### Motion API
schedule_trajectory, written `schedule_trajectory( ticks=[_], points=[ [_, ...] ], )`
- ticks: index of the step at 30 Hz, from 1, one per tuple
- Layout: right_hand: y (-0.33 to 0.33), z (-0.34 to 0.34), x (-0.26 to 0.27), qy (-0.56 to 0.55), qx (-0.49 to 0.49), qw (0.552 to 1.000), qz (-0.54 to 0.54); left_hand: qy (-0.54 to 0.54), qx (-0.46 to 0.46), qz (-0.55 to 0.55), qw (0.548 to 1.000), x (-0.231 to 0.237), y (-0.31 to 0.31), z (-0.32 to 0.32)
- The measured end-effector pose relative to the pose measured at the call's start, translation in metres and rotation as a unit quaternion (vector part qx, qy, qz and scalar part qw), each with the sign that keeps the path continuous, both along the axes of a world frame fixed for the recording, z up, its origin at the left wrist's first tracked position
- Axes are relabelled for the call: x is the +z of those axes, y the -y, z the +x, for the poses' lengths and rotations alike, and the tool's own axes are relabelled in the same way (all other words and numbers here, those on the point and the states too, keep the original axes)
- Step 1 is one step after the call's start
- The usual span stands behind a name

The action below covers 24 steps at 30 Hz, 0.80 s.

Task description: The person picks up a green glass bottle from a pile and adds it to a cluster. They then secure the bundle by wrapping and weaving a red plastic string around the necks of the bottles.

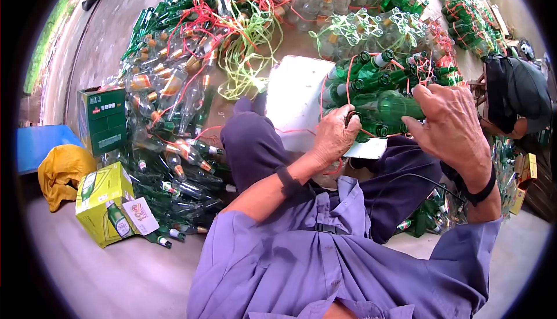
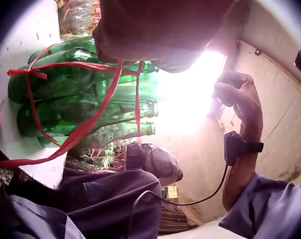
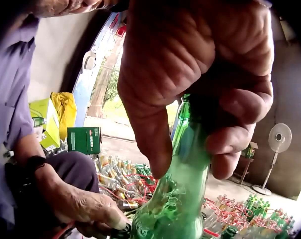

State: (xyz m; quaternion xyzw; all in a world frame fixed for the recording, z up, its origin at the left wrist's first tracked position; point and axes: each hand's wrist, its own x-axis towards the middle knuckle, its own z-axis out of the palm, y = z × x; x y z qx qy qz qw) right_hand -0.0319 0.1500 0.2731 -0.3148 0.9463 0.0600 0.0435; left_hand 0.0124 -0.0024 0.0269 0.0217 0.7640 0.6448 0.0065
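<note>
A bundle of green bottles (image 1: 348, 95) lies on a white board (image 1: 293, 95), with red twine (image 2: 90, 119) around it. My right hand (image 1: 449, 122) grips a green bottle (image 1: 386, 107) by its neck, thumb on one side and fingers on the other. That bottle (image 3: 170, 214) lies along the top of the bundle. My left hand (image 1: 336, 136) is at the opposite end, its thumb and fingers curled at a dark bottle mouth (image 3: 121, 231). In the left wrist view the left hand (image 2: 160, 35) is dark and blurred, and its fingertips are hidden.
Loose bottles (image 1: 180, 168) lie piled to the left, by a green carton (image 1: 104, 119) and a lime box (image 1: 107, 203). Red and lime twine (image 1: 249, 40) is tangled ahead. Several tied bundles (image 1: 371, 29) stand behind the board. A cable (image 2: 190, 203) hangs from the right wrist.
</note>
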Motion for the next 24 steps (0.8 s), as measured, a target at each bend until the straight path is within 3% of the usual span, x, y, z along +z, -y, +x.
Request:
schedule_trajectory(
  ticks=[4,12,18,24],
  points=[
    [-0.012,-0.004,-0.014,0.01,0.005,0.999,0.047,-0.01,0.008,0.009,1.0,0.003,0.001,0.001],
    [-0.016,-0.024,-0.007,0.067,0.002,0.997,0.023,-0.009,0.0,0.01,1.0,0.004,0.002,0.001],
    [-0.007,-0.05,-0.012,0.117,-0.053,0.991,0.043,-0.015,0.003,-0.008,1.0,0.007,0.002,0.002],
    [-0.004,-0.043,-0.017,0.073,0.015,0.997,0.029,0.011,0.014,0.005,1.0,0.009,0.001,0.003]
  ],
)
